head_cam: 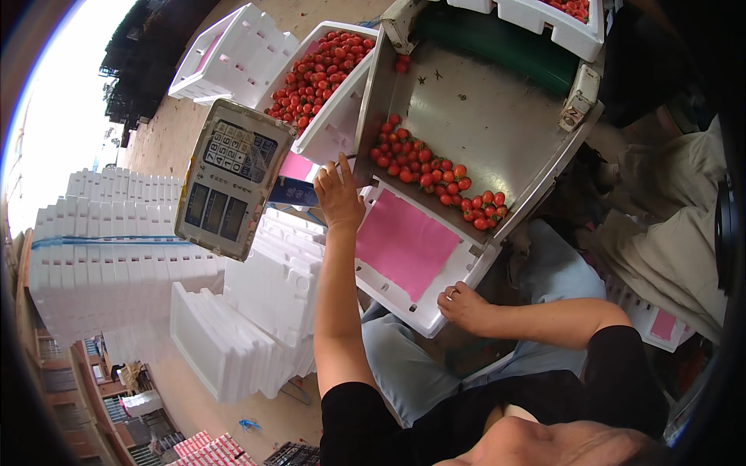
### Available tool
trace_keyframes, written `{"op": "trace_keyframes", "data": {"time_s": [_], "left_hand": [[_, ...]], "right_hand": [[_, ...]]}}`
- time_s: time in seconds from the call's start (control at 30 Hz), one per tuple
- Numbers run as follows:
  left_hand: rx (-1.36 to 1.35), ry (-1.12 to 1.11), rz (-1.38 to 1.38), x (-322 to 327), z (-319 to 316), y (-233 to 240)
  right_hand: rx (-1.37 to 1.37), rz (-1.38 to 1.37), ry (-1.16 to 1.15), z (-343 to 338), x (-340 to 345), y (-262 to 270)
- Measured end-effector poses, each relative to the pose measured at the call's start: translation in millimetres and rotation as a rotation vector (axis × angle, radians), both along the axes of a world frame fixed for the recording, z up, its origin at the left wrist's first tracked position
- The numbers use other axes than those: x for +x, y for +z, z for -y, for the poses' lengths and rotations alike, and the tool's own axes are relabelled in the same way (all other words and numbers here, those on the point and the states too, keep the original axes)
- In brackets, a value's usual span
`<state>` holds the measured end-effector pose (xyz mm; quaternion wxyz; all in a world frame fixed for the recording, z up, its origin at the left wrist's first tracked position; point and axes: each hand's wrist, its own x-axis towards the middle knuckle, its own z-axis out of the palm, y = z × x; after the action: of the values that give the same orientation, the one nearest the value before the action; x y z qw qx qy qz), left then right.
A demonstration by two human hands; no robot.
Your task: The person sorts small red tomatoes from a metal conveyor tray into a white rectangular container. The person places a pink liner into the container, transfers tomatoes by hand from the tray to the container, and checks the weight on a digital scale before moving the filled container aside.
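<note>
My left hand (340, 195) is at the near left side of a metal sorting tray (484, 128), its fingers by a thin dark bar on the tray's side wall. Whether it grips the bar, I cannot tell. Red cherry tomatoes (431, 169) lie in a band along the tray's lower end. Just below that end is a white foam box (434, 326) with a pink sheet (408, 242) inside and no tomatoes on the visible part. My right hand (466, 306), with a ring on one finger, is curled over the box's near right rim.
A scale display with keypad (233, 180) stands left of my left hand. Behind it, a foam box (335, 122) holds many tomatoes. Stacked foam boxes (116, 262) and foam lids (233, 343) rise on the left. Another person's trouser leg (670, 221) is at the right.
</note>
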<state>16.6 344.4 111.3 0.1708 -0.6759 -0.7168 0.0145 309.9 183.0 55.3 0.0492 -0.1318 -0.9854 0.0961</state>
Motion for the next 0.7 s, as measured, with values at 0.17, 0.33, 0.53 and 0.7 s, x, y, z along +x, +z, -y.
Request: {"op": "trace_keyframes", "data": {"time_s": [0.17,0.33,0.53,0.7], "left_hand": [[0.07,0.033,0.315,-8,13,-33],[0.033,0.144,0.554,-28,33,-75],[0.097,0.172,0.447,-78,49,-85],[0.185,0.104,0.481,-77,27,-98]], "right_hand": [[-0.009,0.185,-0.031,-11,-23,-32],[-0.236,0.263,0.011,1,-50,-11],[-0.369,-0.262,-0.165,-107,-101,109],[0.077,-0.383,-0.844,-313,-131,67]]}}
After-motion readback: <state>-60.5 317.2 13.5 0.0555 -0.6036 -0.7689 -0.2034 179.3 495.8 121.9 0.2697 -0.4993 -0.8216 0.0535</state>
